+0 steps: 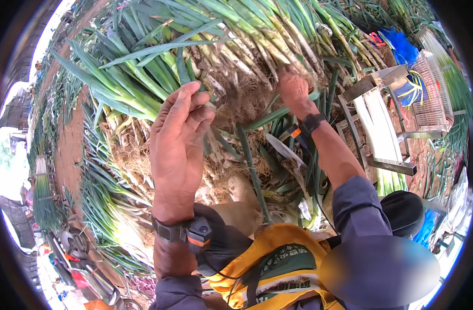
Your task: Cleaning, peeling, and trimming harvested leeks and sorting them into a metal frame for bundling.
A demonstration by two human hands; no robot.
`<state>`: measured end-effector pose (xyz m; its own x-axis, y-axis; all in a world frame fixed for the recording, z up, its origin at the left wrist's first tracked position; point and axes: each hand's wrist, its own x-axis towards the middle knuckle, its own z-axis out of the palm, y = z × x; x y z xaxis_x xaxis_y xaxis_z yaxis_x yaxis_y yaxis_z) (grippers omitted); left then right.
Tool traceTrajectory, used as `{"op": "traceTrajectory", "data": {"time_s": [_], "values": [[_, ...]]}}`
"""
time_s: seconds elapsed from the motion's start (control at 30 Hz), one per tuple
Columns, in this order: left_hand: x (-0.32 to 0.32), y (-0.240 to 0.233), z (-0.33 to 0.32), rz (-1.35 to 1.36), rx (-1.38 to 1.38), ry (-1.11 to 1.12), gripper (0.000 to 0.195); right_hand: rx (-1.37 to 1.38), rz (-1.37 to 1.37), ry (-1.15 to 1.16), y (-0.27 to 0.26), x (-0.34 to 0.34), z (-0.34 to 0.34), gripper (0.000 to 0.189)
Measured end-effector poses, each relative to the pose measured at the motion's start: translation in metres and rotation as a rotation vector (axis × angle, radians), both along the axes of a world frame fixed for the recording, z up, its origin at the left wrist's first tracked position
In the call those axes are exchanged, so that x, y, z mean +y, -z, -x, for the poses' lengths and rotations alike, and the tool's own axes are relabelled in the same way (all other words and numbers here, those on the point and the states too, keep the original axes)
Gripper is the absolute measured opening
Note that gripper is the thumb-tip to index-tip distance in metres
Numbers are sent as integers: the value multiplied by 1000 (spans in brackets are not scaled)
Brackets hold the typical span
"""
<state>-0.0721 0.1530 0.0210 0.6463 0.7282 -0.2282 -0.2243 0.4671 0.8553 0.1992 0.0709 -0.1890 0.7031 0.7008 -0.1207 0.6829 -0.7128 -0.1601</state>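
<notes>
My left hand (180,135) is raised, palm turned up and fingers loosely bent, beside a dark green leaf (181,68). Whether the fingertips pinch that leaf is hard to tell. Farther right, my right hand (294,91) is closed at the root end of a long green onion (275,40) in the heap; its fingertips are hidden and slightly blurred. Unpeeled green onions (236,50) with earthy, stringy roots (248,93) lie piled in front of me. Loose leaves (248,166) are strewn below my hands.
At right, a metal frame (391,164) holds peeled white onion stalks (376,120). Beyond it are a pale plastic crate (434,93), yellow ties (412,87) and blue plastic (403,46). More green onions (108,213) lie at left. I wear a yellow apron (236,271) and wrist-strapped devices.
</notes>
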Motion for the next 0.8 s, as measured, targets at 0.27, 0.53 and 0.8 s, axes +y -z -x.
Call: {"op": "traceTrajectory", "data": {"time_s": [0.27, 0.53, 0.8], "values": [[0, 1, -1, 2, -9, 2, 27, -204, -554, -41, 21, 5, 0, 41], [-2, 2, -7, -20, -20, 65, 31, 236, -232, -22, -28, 66, 33, 44], [3, 2, -11, -51, -2, 46, 31, 535, -583, -45, -32, 99, 111, 48]]}}
